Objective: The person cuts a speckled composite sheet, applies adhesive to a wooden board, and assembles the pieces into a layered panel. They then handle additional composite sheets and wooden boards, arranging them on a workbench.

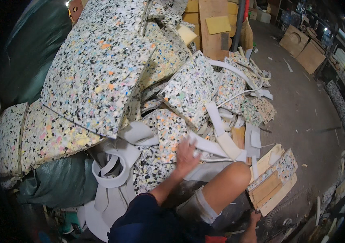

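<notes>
My left hand (186, 157) is open, its fingers spread and slightly blurred, over a multicoloured speckled foam piece (171, 131). Its fingertips are close to the end of a white foam strip (209, 146); whether they touch it I cannot tell. At the lower right, my right hand (254, 218) is closed at the near corner of a stack of flat pieces, with a small dark part at its fingers. What it grips is too small to make out. The stack includes a wooden board (266, 190) and a speckled foam piece (286, 164).
A large speckled foam slab (99, 73) leans over the pile at left, above green sheeting (63, 182). Curled white foam (110, 182) lies below it. My bare knee (235, 178) is between my hands. Dark floor (302, 109) with scraps runs along the right.
</notes>
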Available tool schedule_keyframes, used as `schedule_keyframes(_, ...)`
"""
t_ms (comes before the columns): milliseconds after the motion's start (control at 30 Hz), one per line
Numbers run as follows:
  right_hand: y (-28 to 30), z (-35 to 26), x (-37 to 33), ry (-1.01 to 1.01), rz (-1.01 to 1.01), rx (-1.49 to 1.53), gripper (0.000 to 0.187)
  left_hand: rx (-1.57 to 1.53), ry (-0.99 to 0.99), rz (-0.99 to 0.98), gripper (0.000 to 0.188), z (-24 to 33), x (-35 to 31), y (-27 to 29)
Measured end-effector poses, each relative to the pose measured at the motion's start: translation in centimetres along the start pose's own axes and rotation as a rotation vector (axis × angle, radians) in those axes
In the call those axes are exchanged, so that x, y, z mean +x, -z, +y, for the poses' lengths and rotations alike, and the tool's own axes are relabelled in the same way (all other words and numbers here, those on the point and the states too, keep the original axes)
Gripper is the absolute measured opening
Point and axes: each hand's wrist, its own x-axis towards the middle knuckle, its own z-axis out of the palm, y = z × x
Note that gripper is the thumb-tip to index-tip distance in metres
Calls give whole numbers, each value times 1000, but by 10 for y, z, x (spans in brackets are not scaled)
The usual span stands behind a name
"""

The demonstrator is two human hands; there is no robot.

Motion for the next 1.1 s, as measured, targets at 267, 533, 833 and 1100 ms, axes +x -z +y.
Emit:
schedule_keyframes(267, 45, 47, -29, -186, -64, 44, 78, 899, 231, 255, 107, -56, 142, 275)
schedule_keyframes(533, 76, 50, -37, -99, -11, 24, 54, 876, 362, 116, 103, -102, 138, 277)
schedule_keyframes(833, 122, -13, 4, 75, 66, 29, 44, 857, 214, 210, 91, -131, 135, 269)
schedule_keyframes(1100, 141, -134, 32, 285, 34, 83, 50, 754, 227, 250, 79, -121, 147, 273)
